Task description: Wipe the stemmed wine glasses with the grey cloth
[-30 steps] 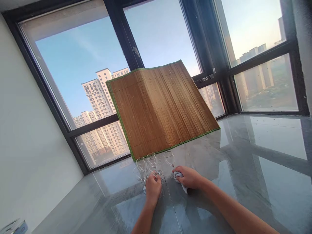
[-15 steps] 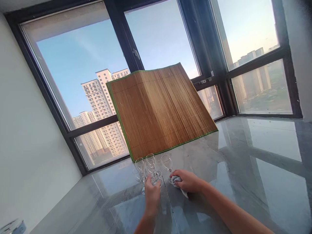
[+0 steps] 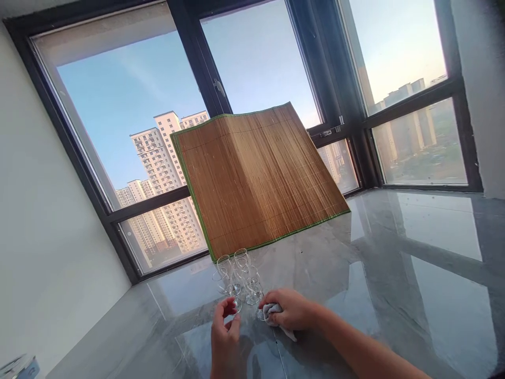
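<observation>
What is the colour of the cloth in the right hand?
The cloth in the right hand is pale greyish white, as the head view shows.

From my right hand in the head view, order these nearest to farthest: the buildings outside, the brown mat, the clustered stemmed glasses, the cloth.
1. Cloth: held in the right hand.
2. Clustered stemmed glasses: to the hand's left.
3. Brown mat: standing behind the glasses.
4. Buildings: beyond the window.

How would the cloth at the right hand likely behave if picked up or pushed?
The cloth is probably floppy, since it bunches into folds at the right hand. It is likely light, being small enough to gather there. Its limp trailing end suggests crumpling rather than rolling.
</observation>
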Demonstrator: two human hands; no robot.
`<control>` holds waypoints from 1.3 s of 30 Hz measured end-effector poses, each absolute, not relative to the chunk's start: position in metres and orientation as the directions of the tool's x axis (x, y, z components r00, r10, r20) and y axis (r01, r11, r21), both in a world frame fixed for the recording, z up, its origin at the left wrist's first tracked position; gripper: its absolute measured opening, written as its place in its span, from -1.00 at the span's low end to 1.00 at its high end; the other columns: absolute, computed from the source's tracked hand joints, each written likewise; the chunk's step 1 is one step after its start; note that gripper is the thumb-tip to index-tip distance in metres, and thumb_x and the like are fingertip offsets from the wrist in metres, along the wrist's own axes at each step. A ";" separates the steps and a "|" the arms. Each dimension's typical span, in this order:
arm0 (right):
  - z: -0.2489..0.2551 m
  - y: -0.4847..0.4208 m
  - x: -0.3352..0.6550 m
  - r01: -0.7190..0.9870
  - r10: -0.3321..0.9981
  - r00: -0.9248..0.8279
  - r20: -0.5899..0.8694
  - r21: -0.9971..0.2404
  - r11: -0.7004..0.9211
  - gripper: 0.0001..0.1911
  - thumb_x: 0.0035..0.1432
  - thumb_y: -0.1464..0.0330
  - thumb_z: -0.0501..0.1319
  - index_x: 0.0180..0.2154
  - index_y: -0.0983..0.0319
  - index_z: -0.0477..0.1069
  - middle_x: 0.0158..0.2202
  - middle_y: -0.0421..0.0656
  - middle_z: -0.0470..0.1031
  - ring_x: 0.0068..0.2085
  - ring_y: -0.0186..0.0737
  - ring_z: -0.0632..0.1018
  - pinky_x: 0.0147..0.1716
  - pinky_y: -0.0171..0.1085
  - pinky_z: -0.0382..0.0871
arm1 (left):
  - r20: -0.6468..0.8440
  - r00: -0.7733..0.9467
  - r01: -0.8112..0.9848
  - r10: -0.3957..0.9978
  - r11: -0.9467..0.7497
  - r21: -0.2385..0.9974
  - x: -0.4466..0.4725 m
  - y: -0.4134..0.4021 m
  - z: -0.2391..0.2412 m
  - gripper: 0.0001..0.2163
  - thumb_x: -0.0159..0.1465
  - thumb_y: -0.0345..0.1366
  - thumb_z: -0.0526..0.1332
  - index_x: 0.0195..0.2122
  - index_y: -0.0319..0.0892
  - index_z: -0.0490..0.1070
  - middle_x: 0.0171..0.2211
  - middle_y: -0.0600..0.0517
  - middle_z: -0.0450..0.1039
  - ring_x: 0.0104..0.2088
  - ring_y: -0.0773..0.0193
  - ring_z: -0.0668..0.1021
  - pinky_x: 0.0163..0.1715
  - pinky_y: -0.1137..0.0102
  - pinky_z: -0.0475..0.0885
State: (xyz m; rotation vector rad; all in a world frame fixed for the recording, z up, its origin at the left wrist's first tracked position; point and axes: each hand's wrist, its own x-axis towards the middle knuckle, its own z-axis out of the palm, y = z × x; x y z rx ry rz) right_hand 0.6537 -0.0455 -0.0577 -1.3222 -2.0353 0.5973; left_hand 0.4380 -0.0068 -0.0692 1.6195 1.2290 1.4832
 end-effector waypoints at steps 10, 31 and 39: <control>-0.051 -0.051 0.645 0.545 0.824 -0.420 0.380 -0.621 0.564 -0.55 -0.05 0.42 0.21 -0.07 0.07 0.54 -0.05 -0.19 0.56 -0.07 -0.14 0.53 -0.07 -0.31 0.31 | 0.379 0.024 0.220 0.925 -0.374 0.901 0.449 0.003 -0.076 -0.63 -0.02 -0.28 0.12 -0.15 -0.19 0.41 -0.13 -0.12 0.48 -0.12 0.11 0.52 -0.14 0.34 0.43; -0.077 -0.040 0.647 0.976 0.924 -0.081 0.375 -0.156 0.149 -0.23 0.14 0.44 0.10 0.37 0.23 -0.07 0.06 0.10 0.43 0.01 0.13 0.42 -0.11 -0.02 0.34 | 0.298 0.216 0.213 0.930 -0.343 0.915 0.458 0.001 -0.079 -0.70 -0.04 -0.31 0.20 -0.25 -0.20 0.52 -0.21 -0.12 0.57 -0.18 0.06 0.58 -0.24 0.32 0.47; -0.079 -0.034 0.648 0.963 0.927 -0.065 0.369 -0.220 0.155 0.04 -0.15 0.64 0.17 0.36 0.21 -0.12 0.01 0.03 0.46 -0.13 -0.01 0.50 -0.24 -0.23 0.35 | 0.322 0.257 0.343 0.911 -0.397 0.851 0.463 0.001 -0.083 -0.68 0.15 -0.03 0.23 -0.27 -0.20 0.47 -0.27 -0.11 0.57 -0.24 0.10 0.59 -0.17 0.30 0.44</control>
